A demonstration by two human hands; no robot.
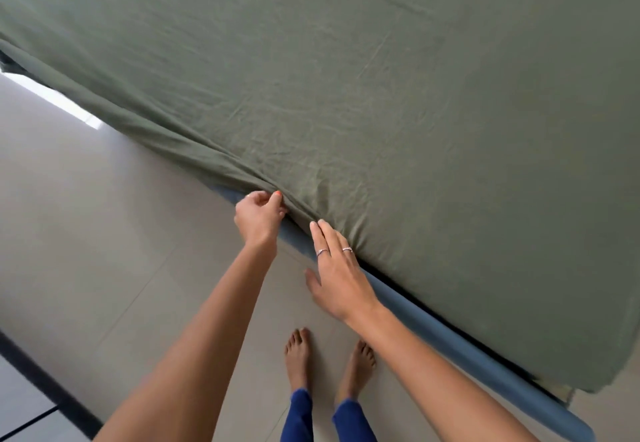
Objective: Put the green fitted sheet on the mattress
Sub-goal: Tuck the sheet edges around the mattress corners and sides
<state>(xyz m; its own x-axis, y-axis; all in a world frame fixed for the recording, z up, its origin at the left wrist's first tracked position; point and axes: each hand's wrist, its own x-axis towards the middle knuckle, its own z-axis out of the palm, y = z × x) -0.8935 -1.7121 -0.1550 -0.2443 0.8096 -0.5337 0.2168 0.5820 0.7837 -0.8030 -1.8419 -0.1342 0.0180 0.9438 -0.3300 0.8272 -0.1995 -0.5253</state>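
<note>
Covering the whole top of the mattress [460,306], one green sheet [346,77] lies spread with fine creases, its near edge bunched into folds above the blue bed frame [440,334]. The left hand [258,214] pinches that bunched edge, while the right hand [337,268], wearing two rings, rests straight-fingered against the sheet's side. Two bare feet stand on the pale tiled floor [104,233].

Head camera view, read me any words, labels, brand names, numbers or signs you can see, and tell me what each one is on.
None can be read.
green fitted sheet: plain fabric, no tag or print showing.
blue bed frame: no marking.
Rings on the right hand: too small to tell any engraving.
left hand, pinching the sheet's edge: nothing written nearby.
floor: plain tiles.
</note>
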